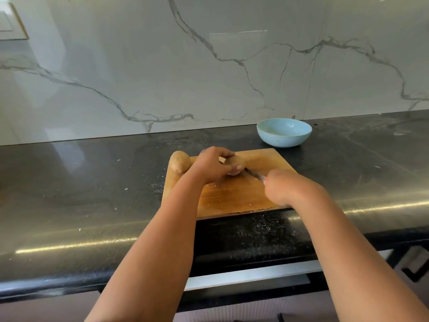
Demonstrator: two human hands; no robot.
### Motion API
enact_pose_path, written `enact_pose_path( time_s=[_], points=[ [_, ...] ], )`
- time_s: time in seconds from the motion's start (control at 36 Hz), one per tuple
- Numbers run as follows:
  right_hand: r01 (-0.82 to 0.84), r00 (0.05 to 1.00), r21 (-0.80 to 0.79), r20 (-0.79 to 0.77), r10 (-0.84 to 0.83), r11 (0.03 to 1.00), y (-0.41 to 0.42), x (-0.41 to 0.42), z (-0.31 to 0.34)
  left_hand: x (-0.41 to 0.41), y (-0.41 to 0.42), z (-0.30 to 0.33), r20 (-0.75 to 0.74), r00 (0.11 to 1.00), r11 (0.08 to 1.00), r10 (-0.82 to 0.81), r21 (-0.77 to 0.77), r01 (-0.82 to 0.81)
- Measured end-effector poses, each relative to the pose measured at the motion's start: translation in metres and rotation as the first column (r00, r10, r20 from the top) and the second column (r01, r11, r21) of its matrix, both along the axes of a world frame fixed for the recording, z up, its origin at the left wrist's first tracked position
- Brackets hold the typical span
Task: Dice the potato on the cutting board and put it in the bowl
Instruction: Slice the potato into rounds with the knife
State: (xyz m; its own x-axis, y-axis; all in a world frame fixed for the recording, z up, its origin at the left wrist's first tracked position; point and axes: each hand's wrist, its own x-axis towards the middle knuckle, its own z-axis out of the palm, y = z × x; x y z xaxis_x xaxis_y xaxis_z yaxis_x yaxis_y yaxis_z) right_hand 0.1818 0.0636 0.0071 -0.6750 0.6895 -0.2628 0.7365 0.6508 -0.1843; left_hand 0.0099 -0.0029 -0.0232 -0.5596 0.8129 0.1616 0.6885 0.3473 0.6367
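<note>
Gripping a potato point(234, 164) left-handed point(210, 167), right hand point(281, 189) clasping a knife point(254, 174) on a board point(232, 196); black counter point(92, 194), marble wall point(162, 66), bowl point(284, 133) at back edge.

Wooden cutting board point(232, 194), glossy countertop point(92, 182)

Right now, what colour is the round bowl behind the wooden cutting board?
Light blue; the round bowl shows best in the head view.

Dark, glossy worktop point(92, 182) running along a marble-veined wall. Directly on it: a wooden cutting board point(232, 196) near the front edge, and a light-blue bowl point(284, 133) behind the board's right corner, close to the wall. Pale specks lie scattered beside the board
</note>
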Motion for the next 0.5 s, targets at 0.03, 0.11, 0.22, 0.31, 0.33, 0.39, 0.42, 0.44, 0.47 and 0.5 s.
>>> enact_pose_path(
  time_s=[0.03, 0.11, 0.22, 0.31, 0.33, 0.39, 0.42, 0.44, 0.47, 0.5],
  points=[
    [0.005, 0.998, 0.013, -0.056, -0.004, 1.000, 0.001, 0.003, 0.000, 0.001, 0.000, 0.000, -0.011, 1.000, 1.000, -0.006, 0.000, 0.006],
    [0.013, 0.980, 0.023, -0.200, -0.008, 1.000, -0.001, 0.001, -0.002, 0.003, 0.000, 0.001, -0.039, 0.999, 1.000, -0.011, 0.000, 0.011],
    [0.038, 0.982, -0.008, -0.185, -0.039, 0.999, -0.009, -0.013, -0.004, 0.005, 0.000, 0.001, -0.064, 0.998, 1.000, 0.000, 0.001, 0.000],
    [0.074, 0.986, 0.021, -0.152, -0.070, 0.997, -0.013, -0.023, -0.003, 0.006, 0.002, 0.001, -0.068, 0.998, 1.000, 0.014, 0.001, -0.014],
    [0.081, 0.986, 0.044, -0.149, -0.074, 0.996, -0.013, -0.029, -0.003, 0.006, 0.003, 0.001, -0.067, 0.998, 1.000, 0.020, 0.005, -0.020],
    [0.107, 0.985, 0.074, -0.144, -0.096, 0.992, -0.013, -0.041, -0.006, 0.006, 0.004, 0.001, -0.077, 0.997, 1.000, 0.029, 0.008, -0.029],
    [0.117, 0.985, 0.085, -0.141, -0.104, 0.990, -0.014, -0.046, -0.007, 0.006, 0.005, 0.000, -0.084, 0.996, 0.999, 0.032, 0.010, -0.031],
    [0.122, 0.984, 0.090, -0.138, -0.109, 0.989, -0.014, -0.050, -0.008, 0.006, 0.005, 0.000, -0.092, 0.995, 0.999, 0.033, 0.013, -0.032],
    [0.122, 0.985, 0.090, -0.134, -0.110, 0.988, -0.013, -0.054, -0.010, 0.006, 0.005, 0.000, -0.102, 0.994, 0.999, 0.032, 0.016, -0.031],
    [0.121, 0.986, 0.086, -0.127, -0.110, 0.989, -0.012, -0.056, -0.010, 0.005, 0.006, 0.000, -0.111, 0.993, 0.999, 0.029, 0.019, -0.028]
  ],
)
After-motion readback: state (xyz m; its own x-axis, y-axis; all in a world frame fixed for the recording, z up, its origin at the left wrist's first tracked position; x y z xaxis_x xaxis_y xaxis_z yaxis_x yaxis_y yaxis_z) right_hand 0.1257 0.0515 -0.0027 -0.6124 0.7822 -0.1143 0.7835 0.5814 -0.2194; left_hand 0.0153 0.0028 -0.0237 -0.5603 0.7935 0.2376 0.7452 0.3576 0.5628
